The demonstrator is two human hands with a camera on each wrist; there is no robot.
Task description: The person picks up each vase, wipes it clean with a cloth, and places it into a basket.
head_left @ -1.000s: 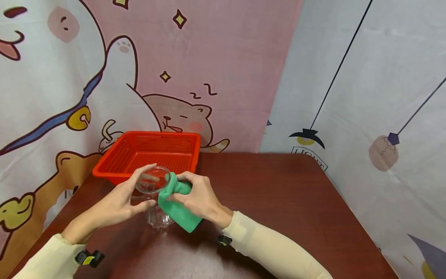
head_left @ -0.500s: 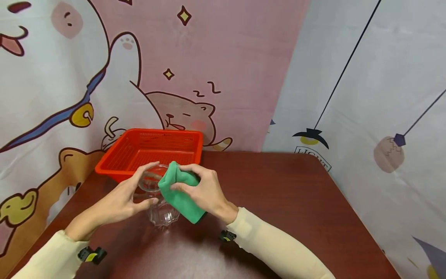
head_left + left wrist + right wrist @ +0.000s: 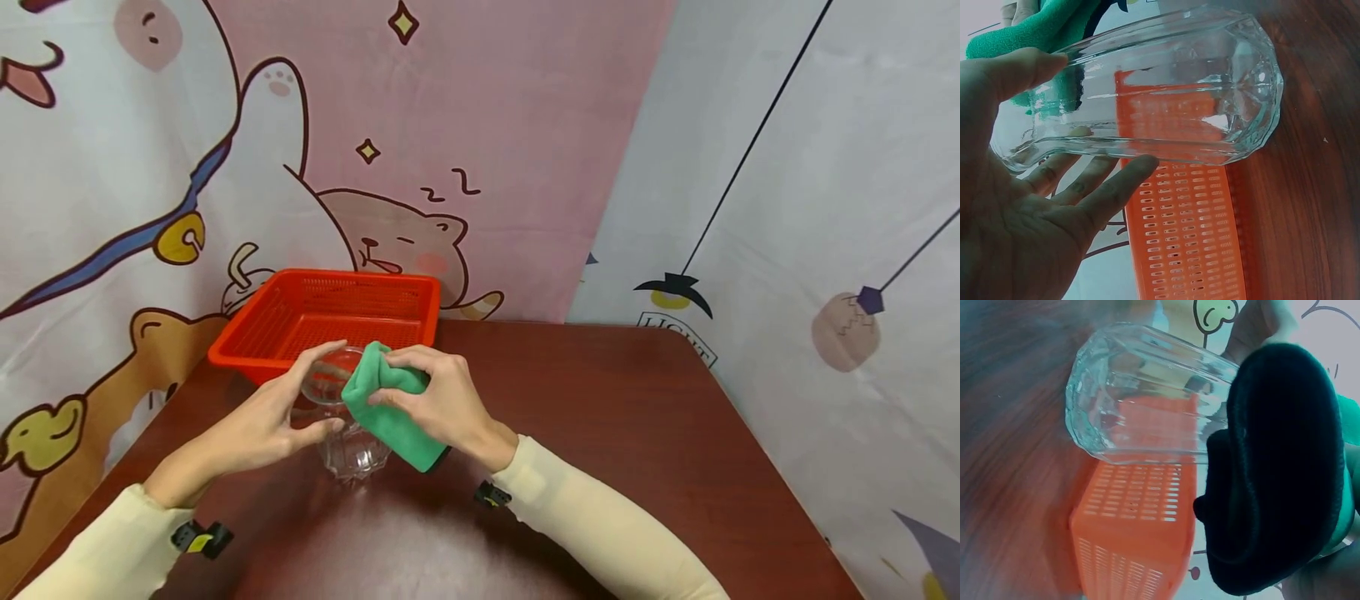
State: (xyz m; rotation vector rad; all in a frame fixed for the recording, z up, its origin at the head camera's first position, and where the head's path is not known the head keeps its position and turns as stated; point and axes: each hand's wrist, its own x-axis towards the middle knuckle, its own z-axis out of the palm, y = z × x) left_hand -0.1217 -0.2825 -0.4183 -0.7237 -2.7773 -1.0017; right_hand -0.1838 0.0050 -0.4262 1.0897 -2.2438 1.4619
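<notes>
Both hands work above the dark wooden bench (image 3: 600, 417): my left hand (image 3: 258, 429) grips a clear ribbed glass tumbler (image 3: 341, 417) by its rim, tilted, base resting on the bench, while my right hand (image 3: 442, 404) pinches a folded green cloth (image 3: 382, 408) against the rim. Steady grip and gentle pressure seem wise. An orange plastic basket (image 3: 330, 317) sits behind.

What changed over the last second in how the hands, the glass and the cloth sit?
The right hand slid the green cloth up from the side of the clear glass to cover part of its rim. The left hand holds the glass as before, thumb and fingers at the rim. The red basket stayed put on the table.
</notes>
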